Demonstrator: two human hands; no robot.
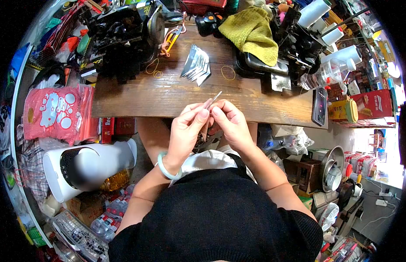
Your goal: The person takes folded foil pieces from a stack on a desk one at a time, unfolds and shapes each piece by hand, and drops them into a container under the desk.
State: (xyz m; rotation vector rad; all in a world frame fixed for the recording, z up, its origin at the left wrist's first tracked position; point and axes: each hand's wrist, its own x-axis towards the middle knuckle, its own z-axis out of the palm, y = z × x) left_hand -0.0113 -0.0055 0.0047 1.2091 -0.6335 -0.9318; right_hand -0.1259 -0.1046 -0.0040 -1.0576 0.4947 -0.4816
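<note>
My left hand (188, 124), with a pale green bangle (164, 167) on its wrist, is closed in a pinch just in front of the table edge. Opposite it, my right hand (232, 124) pinches too, and the fingertips almost meet. Between them is a small thin flat piece (217, 95), its pale narrow end poking up past the fingers; its kind is unclear. Beyond the hands, several shiny silver sheets (197, 65) lie fanned on the wooden table (137, 98). A loose yellow rubber band (228, 73) rests right of them, and more bands (156, 73) lie to the left.
Dark sewing machines (124, 39) stand at the back left and right. A yellow-green cloth (251, 32) drapes over the right one. Yellow-handled scissors (172, 40) lie at the back. A phone (319, 107) and a clear plastic bottle (323, 75) sit by the right edge.
</note>
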